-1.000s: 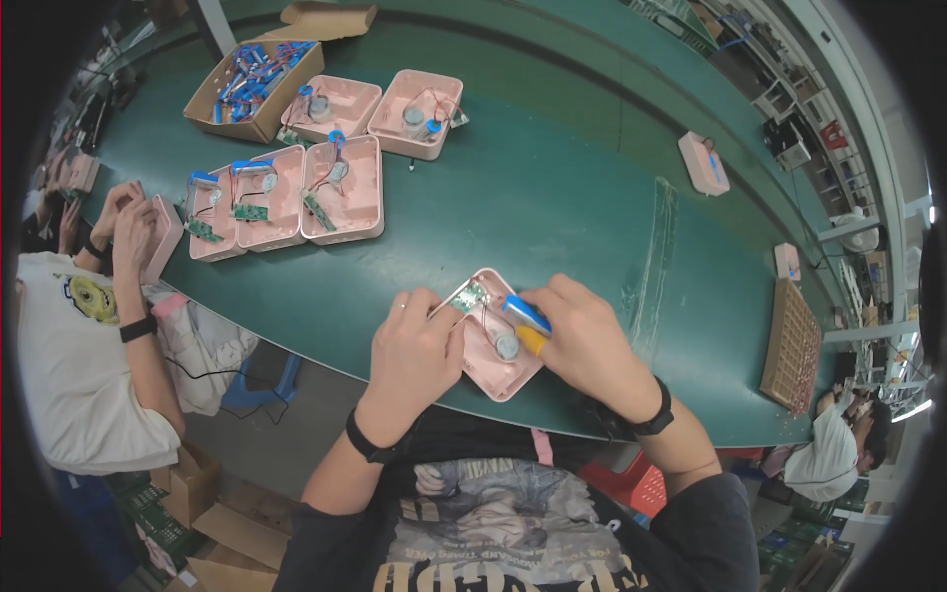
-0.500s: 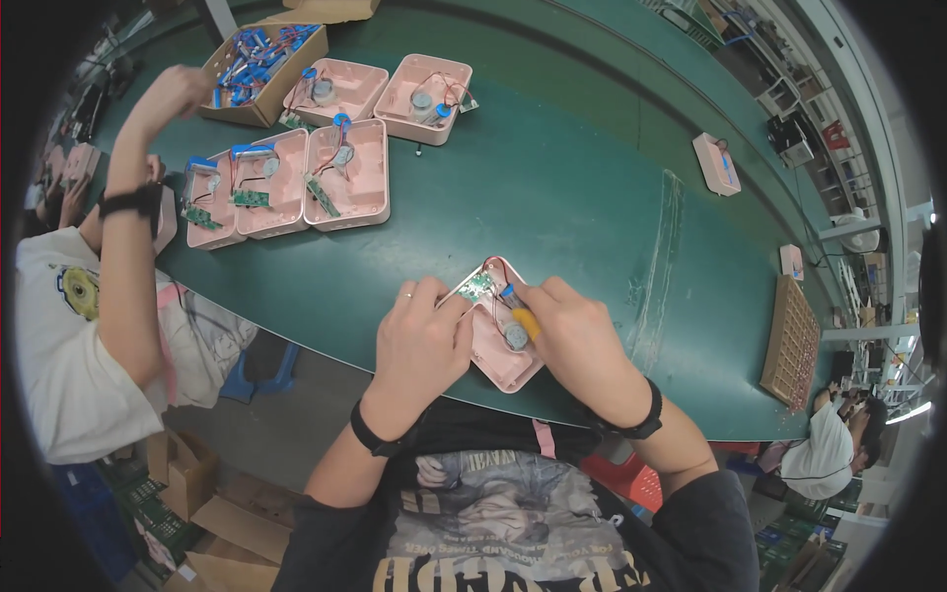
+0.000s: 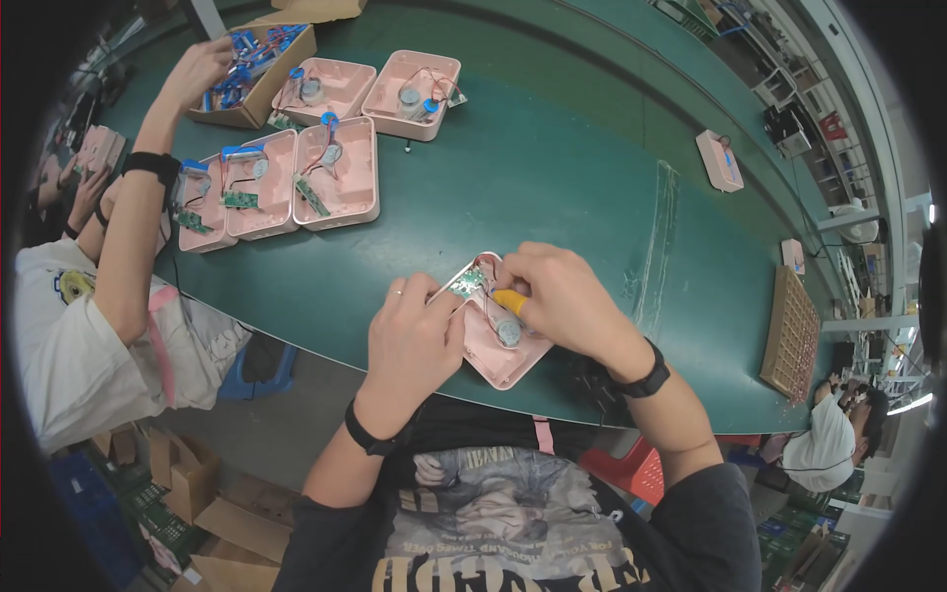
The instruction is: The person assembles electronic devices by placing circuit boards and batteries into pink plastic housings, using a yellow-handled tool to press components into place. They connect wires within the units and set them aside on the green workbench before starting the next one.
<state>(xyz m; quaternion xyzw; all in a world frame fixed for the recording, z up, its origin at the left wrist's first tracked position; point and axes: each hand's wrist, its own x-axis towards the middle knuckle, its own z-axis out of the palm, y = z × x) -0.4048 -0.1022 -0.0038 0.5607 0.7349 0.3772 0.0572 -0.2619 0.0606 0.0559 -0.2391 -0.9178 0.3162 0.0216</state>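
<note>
Hands meet over a pink plastic tray-shaped casing [image 3: 498,350] lying at the near edge of the green work table [image 3: 552,187]: the left hand [image 3: 414,340] pinches a small green circuit board [image 3: 467,283] at the casing's upper corner. The right hand [image 3: 562,296] is closed around a yellow-handled tool [image 3: 510,300] over the casing. Farther left, another person's hand [image 3: 197,69] reaches into a cardboard box of blue parts [image 3: 252,61].
</note>
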